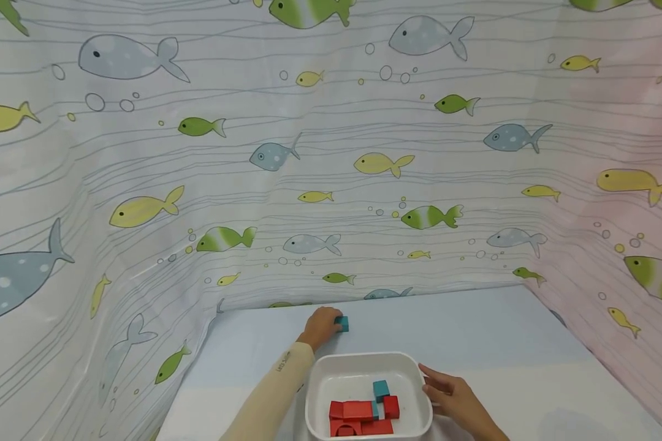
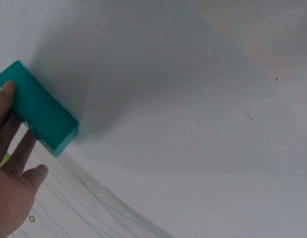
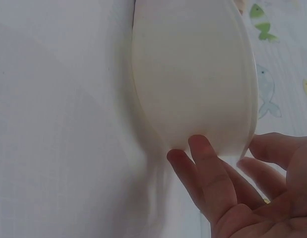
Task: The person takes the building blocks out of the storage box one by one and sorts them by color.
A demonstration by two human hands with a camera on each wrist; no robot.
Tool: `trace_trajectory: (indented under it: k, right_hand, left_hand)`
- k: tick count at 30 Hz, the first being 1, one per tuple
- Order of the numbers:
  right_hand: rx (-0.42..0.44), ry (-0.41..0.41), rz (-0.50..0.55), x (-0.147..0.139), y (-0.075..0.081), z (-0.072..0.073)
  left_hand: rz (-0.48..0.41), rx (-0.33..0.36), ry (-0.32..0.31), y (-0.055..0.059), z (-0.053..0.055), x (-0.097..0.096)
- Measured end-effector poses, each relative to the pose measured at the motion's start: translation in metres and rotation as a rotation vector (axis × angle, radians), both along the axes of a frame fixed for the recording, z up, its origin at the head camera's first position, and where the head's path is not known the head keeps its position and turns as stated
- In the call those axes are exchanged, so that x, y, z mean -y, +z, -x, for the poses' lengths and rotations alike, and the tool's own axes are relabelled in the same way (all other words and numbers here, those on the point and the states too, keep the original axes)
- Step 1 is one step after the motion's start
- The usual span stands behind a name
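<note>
My left hand (image 1: 321,327) reaches out over the far part of the table and holds a teal block (image 1: 342,323). In the left wrist view this block (image 2: 41,109) is a long rectangular piece, with the fingers along one side of it. A white plastic container (image 1: 368,361) stands in front of me, with several red blocks (image 1: 358,409) and a teal block (image 1: 381,388) inside. My right hand (image 1: 453,398) is at the container's right side. In the right wrist view its fingertips touch the outer wall of the container (image 3: 193,79), near the rim.
A pale table (image 1: 474,331) lies beneath everything. Beyond it and at both sides hangs a white curtain (image 1: 353,239) printed with green, yellow and blue fish.
</note>
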State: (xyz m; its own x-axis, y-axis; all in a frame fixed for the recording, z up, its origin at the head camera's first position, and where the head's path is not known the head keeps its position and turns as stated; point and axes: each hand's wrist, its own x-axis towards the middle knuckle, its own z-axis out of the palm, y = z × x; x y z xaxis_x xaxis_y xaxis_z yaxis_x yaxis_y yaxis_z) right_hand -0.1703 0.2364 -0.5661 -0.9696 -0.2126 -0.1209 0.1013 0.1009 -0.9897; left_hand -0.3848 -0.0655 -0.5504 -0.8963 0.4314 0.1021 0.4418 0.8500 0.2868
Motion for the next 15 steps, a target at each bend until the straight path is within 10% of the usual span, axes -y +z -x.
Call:
trace_trajectory:
  k: [15]
  right_hand:
    - [-0.003, -0.011, -0.023, -0.001, -0.001, 0.002]
  left_hand:
    - [0.023, 0.032, 0.053, -0.001, 0.002, 0.016]
